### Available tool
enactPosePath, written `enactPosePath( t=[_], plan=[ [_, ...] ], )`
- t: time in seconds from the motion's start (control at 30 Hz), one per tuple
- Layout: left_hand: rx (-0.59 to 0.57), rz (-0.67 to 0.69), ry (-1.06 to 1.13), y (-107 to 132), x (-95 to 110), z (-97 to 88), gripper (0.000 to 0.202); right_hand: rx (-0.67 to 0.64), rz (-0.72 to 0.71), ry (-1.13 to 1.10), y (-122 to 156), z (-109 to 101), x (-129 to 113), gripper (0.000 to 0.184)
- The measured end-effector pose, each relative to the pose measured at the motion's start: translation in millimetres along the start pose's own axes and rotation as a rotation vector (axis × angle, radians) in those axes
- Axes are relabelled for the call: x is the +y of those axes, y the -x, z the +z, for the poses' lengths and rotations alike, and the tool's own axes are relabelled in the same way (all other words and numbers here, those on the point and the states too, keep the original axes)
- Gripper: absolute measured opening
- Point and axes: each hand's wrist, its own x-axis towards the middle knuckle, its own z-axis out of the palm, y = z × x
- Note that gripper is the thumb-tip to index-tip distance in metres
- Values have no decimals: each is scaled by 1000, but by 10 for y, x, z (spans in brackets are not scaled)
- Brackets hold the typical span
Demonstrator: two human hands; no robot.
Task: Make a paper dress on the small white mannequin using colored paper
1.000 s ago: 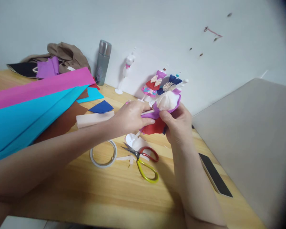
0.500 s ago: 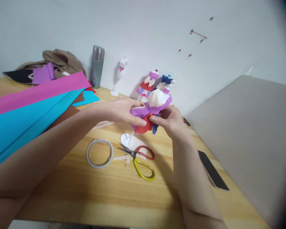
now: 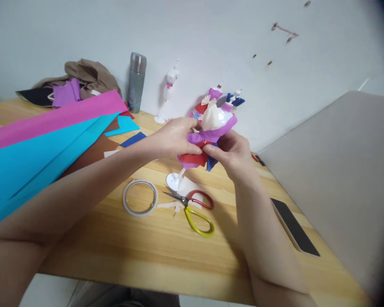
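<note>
A small white doll dress form (image 3: pixel 222 118) leans to the right, dressed in crepe paper. Purple paper (image 3: pixel 216 133) wraps its waist, over a red and blue skirt (image 3: pixel 193 159). My left hand (image 3: pixel 182 136) grips the paper at the left side of the waist, thumb in front. On the other side my right hand (image 3: pixel 232 153) pinches the waist, its thumb pressed near the left thumb; its other fingers are hidden behind. The form's white round base (image 3: pixel 173 182) shows below. Scissors (image 3: pixel 188 204) with red and yellow handles lie open on the table before it.
A tape roll (image 3: pixel 124 198) lies left of the scissors, and a dark phone-like slab (image 3: pixel 296 228) at right. Pink and blue crepe paper (image 3: pixel 60 140) covers the left. Behind stand a flask (image 3: pixel 137 83), a bare dress form (image 3: pixel 171 81) and dressed ones (image 3: pixel 215 94). A wall closes the right.
The view has shifted, so most things sit slightly right and higher. Both hands have drawn the purple paper closer in at the waist, and their thumbs are nearer each other.
</note>
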Motion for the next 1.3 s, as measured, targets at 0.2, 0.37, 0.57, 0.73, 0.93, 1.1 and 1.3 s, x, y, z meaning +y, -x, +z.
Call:
enactPosePath(
  t=[0.2,0.37,0.57,0.73,0.93,1.1,1.3],
  plan=[
    [-82,-6,-38,10,-24,-104,29,-172,25,107,4,-64,-25,41],
    [-181,11,15,12,-124,-125,22,-139,13,216,6,-66,-3,38],
    [-311,81,48,-11,-223,-147,18,-141,-28,317,17,-62,20,39],
    [-319,82,-150,0,-203,-313,30,-151,-51,297,14,-32,13,38],
    [-169,-11,31,-3,-69,-158,43,-191,-15,390,33,17,-25,42],
    [-48,-88,114,-28,-62,-21,22,-291,-29,369,33,-21,-25,49],
    [16,-190,178,-29,-68,-209,20,-481,83,270,14,-95,-88,49]
  ],
)
